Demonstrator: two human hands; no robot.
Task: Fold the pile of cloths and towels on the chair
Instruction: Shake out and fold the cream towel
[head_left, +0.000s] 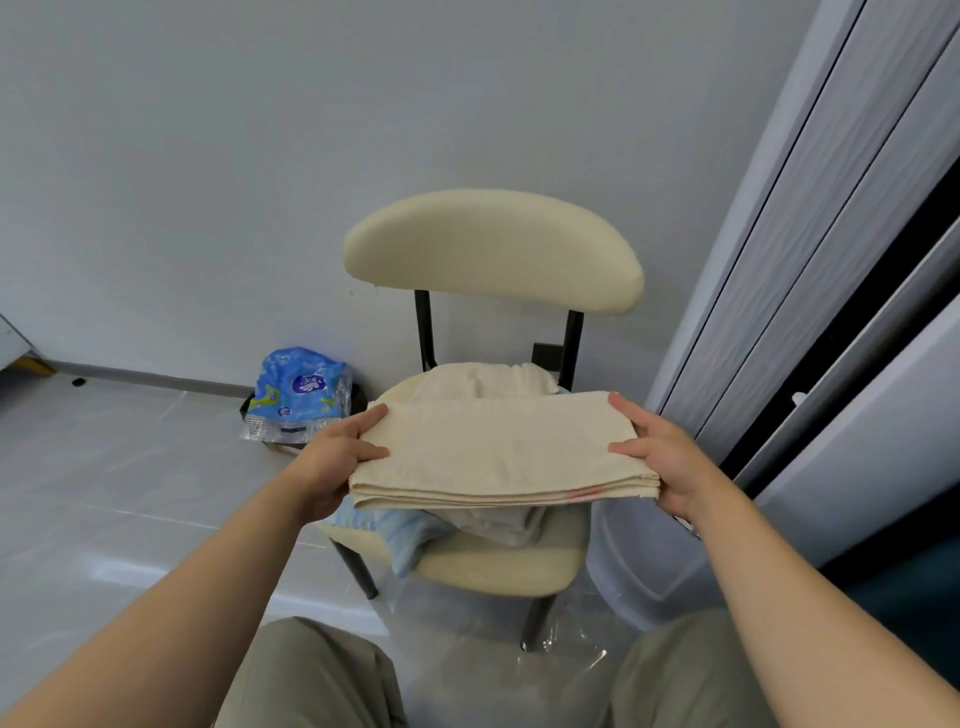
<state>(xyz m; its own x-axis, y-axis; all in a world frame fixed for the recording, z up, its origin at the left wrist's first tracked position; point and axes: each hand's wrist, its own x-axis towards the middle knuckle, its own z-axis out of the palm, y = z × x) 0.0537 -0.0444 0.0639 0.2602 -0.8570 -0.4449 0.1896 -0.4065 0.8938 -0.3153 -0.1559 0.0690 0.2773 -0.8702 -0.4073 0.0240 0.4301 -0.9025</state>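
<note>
A cream cloth (498, 452), folded into a flat rectangle of several layers, is held level above the chair seat (498, 569). My left hand (337, 457) grips its left end, thumb on top. My right hand (660, 457) grips its right end the same way. A faint pink mark shows on the front right edge of the cloth. Under it on the cream chair lie a crumpled off-white towel (488, 379) at the back, a light blue cloth (400, 535) hanging over the front left, and a pale grey cloth (509, 525) in front.
The chair's curved backrest (493, 249) stands against a grey wall. A blue plastic package (296, 395) sits on the tiled floor to the left. Sliding door panels (810, 270) rise on the right. Clear plastic sheet (561, 649) lies under the chair. My knees are at the bottom.
</note>
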